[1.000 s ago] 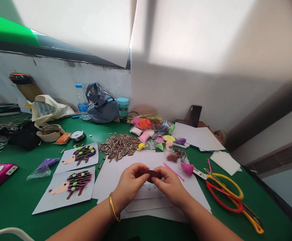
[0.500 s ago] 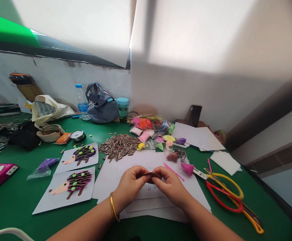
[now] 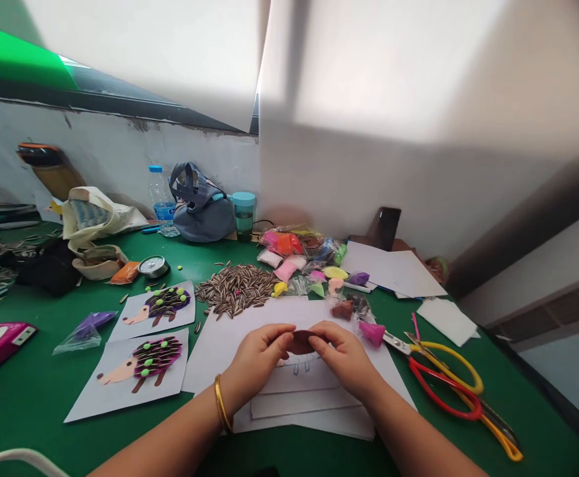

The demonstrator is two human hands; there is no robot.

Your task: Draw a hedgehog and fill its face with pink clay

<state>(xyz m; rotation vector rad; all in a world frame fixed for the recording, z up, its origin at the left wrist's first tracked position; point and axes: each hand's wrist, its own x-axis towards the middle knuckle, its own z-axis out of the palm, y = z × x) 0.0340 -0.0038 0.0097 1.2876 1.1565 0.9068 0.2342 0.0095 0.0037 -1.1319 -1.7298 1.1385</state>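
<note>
Between my two hands is a flattened piece of brown modelling clay [image 3: 301, 342], dark and roughly oval. My left hand [image 3: 263, 352] pinches its left end between thumb and fingers, a gold bangle on the wrist. On the other end, my right hand [image 3: 338, 354] has the same kind of pinch. Below them lies white paper [image 3: 314, 381] with a blue line drawing [image 3: 302, 365] of a body and small legs, partly hidden by the hands. A pile of sunflower seeds [image 3: 237, 289] sits beyond my left hand.
Two hedgehog pictures [image 3: 140, 364] lie at left. Scissors with red and yellow handles [image 3: 446, 377] rest at right. Bagged coloured clay [image 3: 289, 255] is heaped behind the paper. A water bottle [image 3: 161, 202], a grey-blue bag [image 3: 203, 215] and a phone [image 3: 387, 227] stand along the wall.
Both hands have risen slightly and moved a little apart. More of the brown clay's flat face shows between them, and more of the drawing's lower part is visible.
</note>
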